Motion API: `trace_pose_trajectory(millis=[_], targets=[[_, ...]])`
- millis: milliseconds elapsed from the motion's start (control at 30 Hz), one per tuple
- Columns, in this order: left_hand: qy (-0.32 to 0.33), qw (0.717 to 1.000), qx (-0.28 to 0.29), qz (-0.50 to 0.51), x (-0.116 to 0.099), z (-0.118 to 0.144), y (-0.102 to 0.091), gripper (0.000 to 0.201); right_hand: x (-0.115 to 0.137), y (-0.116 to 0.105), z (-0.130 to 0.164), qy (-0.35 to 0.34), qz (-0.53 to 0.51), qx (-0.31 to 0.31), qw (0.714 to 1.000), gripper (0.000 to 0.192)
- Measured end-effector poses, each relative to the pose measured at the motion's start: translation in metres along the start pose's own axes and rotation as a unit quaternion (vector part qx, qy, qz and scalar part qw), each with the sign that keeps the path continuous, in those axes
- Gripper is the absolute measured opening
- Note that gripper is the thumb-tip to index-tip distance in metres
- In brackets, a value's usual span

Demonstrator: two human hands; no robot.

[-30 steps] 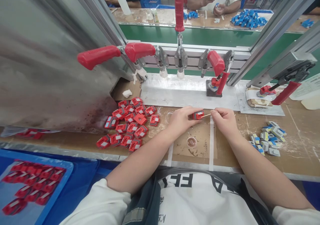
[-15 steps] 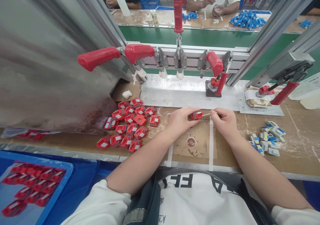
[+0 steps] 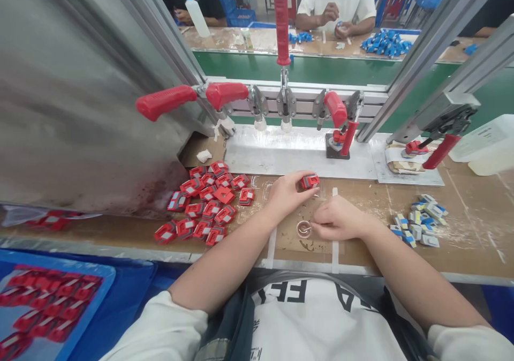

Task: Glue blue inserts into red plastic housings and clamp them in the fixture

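Note:
My left hand [image 3: 291, 192] is closed around a red and grey plastic part [image 3: 310, 181], held just above the bench between thumb and fingers. My right hand [image 3: 337, 219] pinches a thin pale stick [image 3: 307, 229], whose tip reaches into a small round clear dish [image 3: 304, 236] on the cardboard. What is in the dish is hard to make out; it looks like a clear liquid. To the left of my left hand lies a loose group of similar red and grey parts [image 3: 211, 209]. Off to the right of my right hand sits a pile of small white, blue and yellow pieces [image 3: 421, 220].
Toggle clamps with red handles [image 3: 282, 23] stand along the metal frame ahead; one [image 3: 349, 138] presses on a part. A blue tray [image 3: 108, 275] of red parts is at lower left. A translucent jug [image 3: 488, 144] stands at right. A co-worker [image 3: 337, 7] handles blue pieces opposite.
My right hand has moved down and left, taking the stick from the red part to the dish. My left hand still holds the red part. The camera view has shifted slightly.

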State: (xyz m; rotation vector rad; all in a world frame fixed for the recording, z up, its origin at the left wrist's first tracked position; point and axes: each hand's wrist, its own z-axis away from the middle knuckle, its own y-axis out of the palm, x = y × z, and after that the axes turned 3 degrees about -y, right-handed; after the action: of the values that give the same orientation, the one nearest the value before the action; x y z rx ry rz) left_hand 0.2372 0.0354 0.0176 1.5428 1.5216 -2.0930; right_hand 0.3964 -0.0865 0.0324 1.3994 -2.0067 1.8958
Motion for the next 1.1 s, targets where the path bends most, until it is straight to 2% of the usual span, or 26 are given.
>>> trace_pose_trajectory(millis=[100, 167, 267, 333, 400, 467, 500, 533, 567, 667, 733, 800, 900, 967, 1033, 1100], targets=[[0.006, 1.0, -0.004, 0.02, 0.0, 0.0, -0.001, 0.039, 0.007, 0.001, -0.006, 0.042, 0.08, 0.041, 0.995, 0.05], [0.004, 0.999, -0.007, 0.034, -0.001, -0.001, -0.001, 0.038, 0.013, -0.008, -0.005, 0.091, 0.127, 0.045, 0.987, 0.049], [-0.01, 0.998, -0.009, 0.056, -0.004, 0.0, -0.002, 0.038, 0.021, -0.036, 0.018, 0.209, 0.194, -0.038, 0.958, 0.041], [-0.023, 0.997, -0.006, 0.074, -0.007, 0.001, -0.002, 0.038, 0.024, -0.061, 0.05, 0.335, 0.243, -0.125, 0.902, 0.039], [-0.031, 0.995, -0.003, 0.092, -0.008, 0.002, -0.003, 0.039, 0.021, -0.086, 0.091, 0.477, 0.28, -0.163, 0.817, 0.038], [-0.029, 0.994, -0.002, 0.108, -0.009, 0.002, -0.003, 0.04, 0.012, -0.106, 0.131, 0.599, 0.301, -0.149, 0.726, 0.039], [-0.026, 0.993, -0.003, 0.117, -0.009, 0.002, -0.002, 0.04, 0.005, -0.114, 0.148, 0.645, 0.297, -0.126, 0.692, 0.038], [-0.021, 0.991, -0.002, 0.129, -0.009, 0.002, -0.002, 0.04, -0.001, -0.119, 0.162, 0.667, 0.278, -0.107, 0.683, 0.038], [-0.014, 0.989, 0.001, 0.144, -0.009, 0.002, -0.002, 0.039, -0.008, -0.122, 0.172, 0.673, 0.25, -0.093, 0.69, 0.037], [0.001, 0.974, 0.028, 0.224, -0.01, 0.001, -0.001, 0.044, -0.026, -0.123, 0.186, 0.653, 0.17, -0.08, 0.734, 0.033], [0.005, 0.956, 0.054, 0.289, -0.011, 0.002, -0.002, 0.052, -0.031, -0.122, 0.185, 0.64, 0.155, -0.088, 0.748, 0.031], [0.021, 0.936, 0.072, 0.345, -0.011, 0.004, -0.002, 0.06, -0.028, -0.118, 0.179, 0.609, 0.175, -0.122, 0.764, 0.029], [0.064, 0.909, 0.075, 0.406, -0.011, 0.004, -0.002, 0.065, -0.012, -0.104, 0.16, 0.476, 0.186, -0.228, 0.829, 0.03], [0.082, 0.893, 0.072, 0.438, -0.011, 0.003, -0.001, 0.062, 0.003, -0.088, 0.139, 0.397, 0.101, -0.285, 0.866, 0.035], [0.091, 0.883, 0.072, 0.455, -0.01, 0.002, 0.0, 0.053, 0.014, -0.071, 0.11, 0.364, -0.025, -0.297, 0.882, 0.041], [0.09, 0.881, 0.073, 0.458, -0.009, 0.0, 0.001, 0.045, 0.017, -0.058, 0.078, 0.325, -0.097, -0.312, 0.888, 0.044]])
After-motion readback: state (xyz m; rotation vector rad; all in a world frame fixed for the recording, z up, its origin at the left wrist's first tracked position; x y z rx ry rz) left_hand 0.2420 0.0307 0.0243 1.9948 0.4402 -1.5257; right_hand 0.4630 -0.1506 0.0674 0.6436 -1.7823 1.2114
